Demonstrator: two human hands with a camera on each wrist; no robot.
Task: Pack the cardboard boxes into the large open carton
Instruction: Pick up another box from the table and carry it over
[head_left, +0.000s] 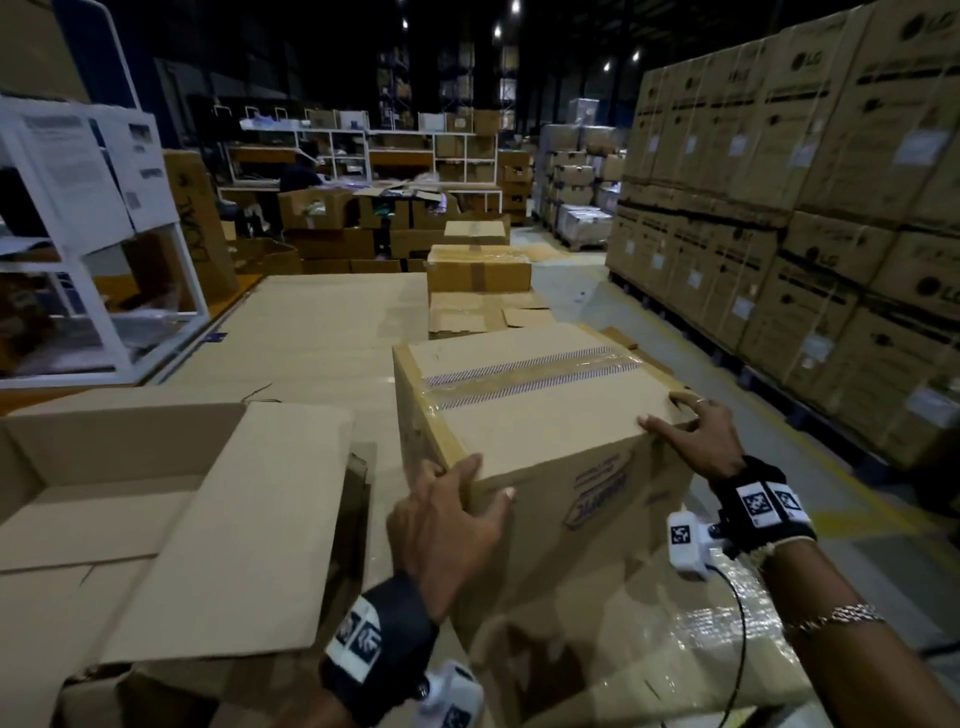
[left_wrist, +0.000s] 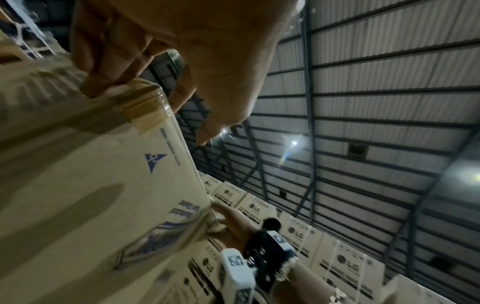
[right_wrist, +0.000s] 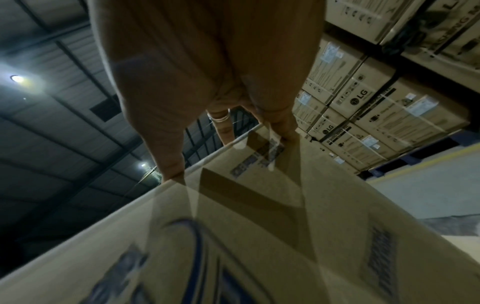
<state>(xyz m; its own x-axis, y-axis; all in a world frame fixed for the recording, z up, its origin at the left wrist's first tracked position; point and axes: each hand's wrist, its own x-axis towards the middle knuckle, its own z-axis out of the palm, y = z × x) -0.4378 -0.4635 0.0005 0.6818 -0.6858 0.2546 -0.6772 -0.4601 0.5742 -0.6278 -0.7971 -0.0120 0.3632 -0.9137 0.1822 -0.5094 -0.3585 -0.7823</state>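
A sealed cardboard box (head_left: 535, 415) with striped tape across its top and blue print on its front stands in the middle of the head view. My left hand (head_left: 467, 483) grips its near left top corner, thumb on the front face and fingers round the side. At the near right top corner my right hand (head_left: 685, 423) holds on, fingers curled over the top edge. The large open carton (head_left: 104, 493) stands just to the left, flaps spread. The wrist views show the box (left_wrist: 91, 174) (right_wrist: 259, 226) close under my left hand (left_wrist: 148, 111) and my right hand (right_wrist: 228, 154).
Under the box lies a shrink-wrapped carton (head_left: 675, 649). More taped boxes (head_left: 478, 270) line up beyond it, beside flat cardboard sheets (head_left: 322, 322). Tall stacks of printed cartons (head_left: 831, 208) wall the right side across a floor aisle (head_left: 701, 353). A white shelf frame (head_left: 104, 249) stands at left.
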